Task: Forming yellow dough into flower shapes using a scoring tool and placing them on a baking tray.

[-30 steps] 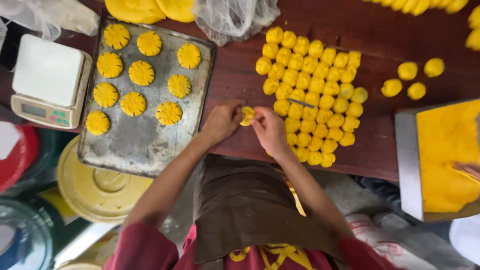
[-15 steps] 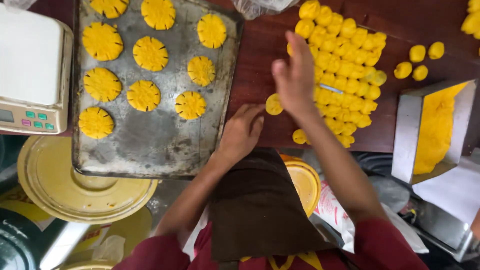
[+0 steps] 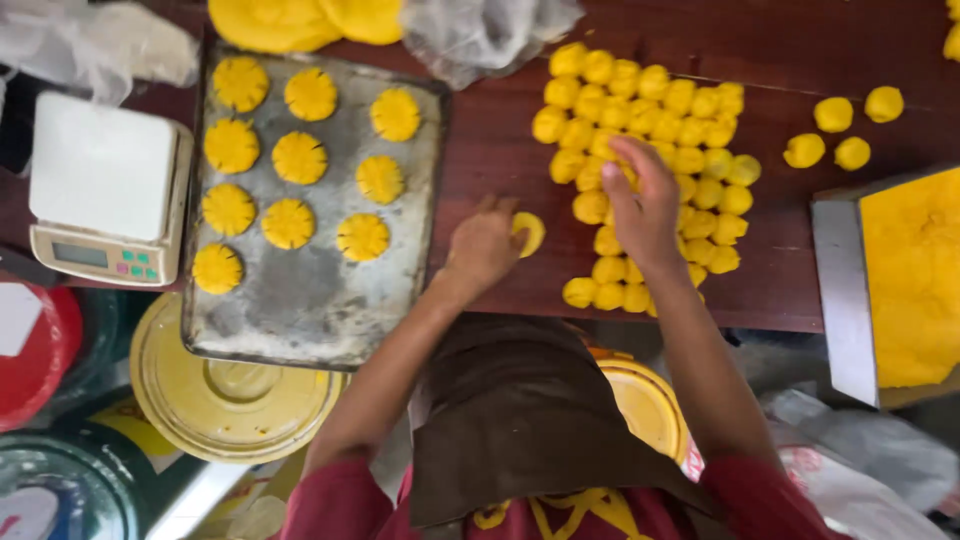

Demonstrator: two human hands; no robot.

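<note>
On a dark wooden table (image 3: 500,150), the left hand (image 3: 482,245) pinches a flattened yellow dough disc (image 3: 530,232). The right hand (image 3: 640,205) rests open-fingered on the pile of round yellow dough balls (image 3: 680,120).

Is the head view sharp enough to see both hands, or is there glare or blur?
Head view: even, soft light, no harsh glare; dull sheen on the metal tray. Right hand over the dough balls slightly motion-blurred; left hand by the flattened piece fairly sharp. Frame edges soften.

A dark reddish-brown wooden table (image 3: 500,150) under even light, with cluttered floor below its edge.
</note>
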